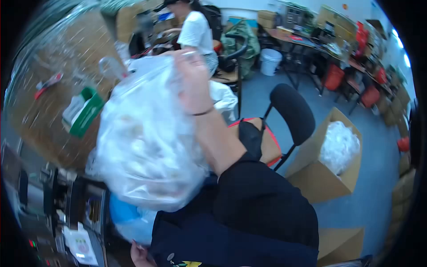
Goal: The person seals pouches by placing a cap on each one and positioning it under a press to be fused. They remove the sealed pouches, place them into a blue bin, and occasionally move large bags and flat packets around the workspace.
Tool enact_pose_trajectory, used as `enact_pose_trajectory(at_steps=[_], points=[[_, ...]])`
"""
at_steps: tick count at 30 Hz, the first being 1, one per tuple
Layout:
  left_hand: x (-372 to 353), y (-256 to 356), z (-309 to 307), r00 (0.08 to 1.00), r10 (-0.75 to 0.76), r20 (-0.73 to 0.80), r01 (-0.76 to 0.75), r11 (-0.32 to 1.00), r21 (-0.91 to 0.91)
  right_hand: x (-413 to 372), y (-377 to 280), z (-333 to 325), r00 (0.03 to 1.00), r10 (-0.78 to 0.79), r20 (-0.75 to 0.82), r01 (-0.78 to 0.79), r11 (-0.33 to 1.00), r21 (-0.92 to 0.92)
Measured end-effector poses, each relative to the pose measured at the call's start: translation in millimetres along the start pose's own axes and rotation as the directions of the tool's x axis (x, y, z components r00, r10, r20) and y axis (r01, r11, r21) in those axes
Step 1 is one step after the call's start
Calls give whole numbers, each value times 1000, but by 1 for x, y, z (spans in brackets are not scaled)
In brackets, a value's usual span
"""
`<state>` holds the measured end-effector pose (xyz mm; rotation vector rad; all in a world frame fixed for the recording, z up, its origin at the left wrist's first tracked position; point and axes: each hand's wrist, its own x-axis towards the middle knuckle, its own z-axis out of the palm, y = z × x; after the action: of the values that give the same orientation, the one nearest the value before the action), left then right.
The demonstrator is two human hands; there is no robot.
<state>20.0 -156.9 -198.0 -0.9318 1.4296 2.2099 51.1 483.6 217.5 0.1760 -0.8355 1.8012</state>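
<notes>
Left of centre in the frame: bag (147, 142), clear plastic with white stuff inside, held up by the right hand (194, 84). Right fingers curled tight on its upper edge; tips blurred and partly hidden. Bulk lies below and left of those fingers — long axis roughly top to bottom of the frame, a little taller than wide. Right hand is the nearer, in contact; left hand (141, 257) sits low at the bottom edge, well below the bag, next to a blue bag (122, 208) — cannot tell whether its fingers hold anything. Upper left, green box (89, 119) on a brown surface (40, 129). Right side: chair (291, 111), then carton (318, 182) with a white bundle (340, 147) inside.
</notes>
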Motion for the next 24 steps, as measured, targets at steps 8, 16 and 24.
enact_pose_trajectory(at_steps=[8,16,24], points=[[-12,9,61,978,-41,206,-16,963,269,30,-239,-37,145,-924,354,723,-145,-675],[-20,20,81,948,-36,317,-76,939,335,65,-198,-102,407,-535,740,-88,-829,-552],[-35,16,79,867,118,485,-243,949,202,-208,210,-31,19,851,525,553,428,-715]])
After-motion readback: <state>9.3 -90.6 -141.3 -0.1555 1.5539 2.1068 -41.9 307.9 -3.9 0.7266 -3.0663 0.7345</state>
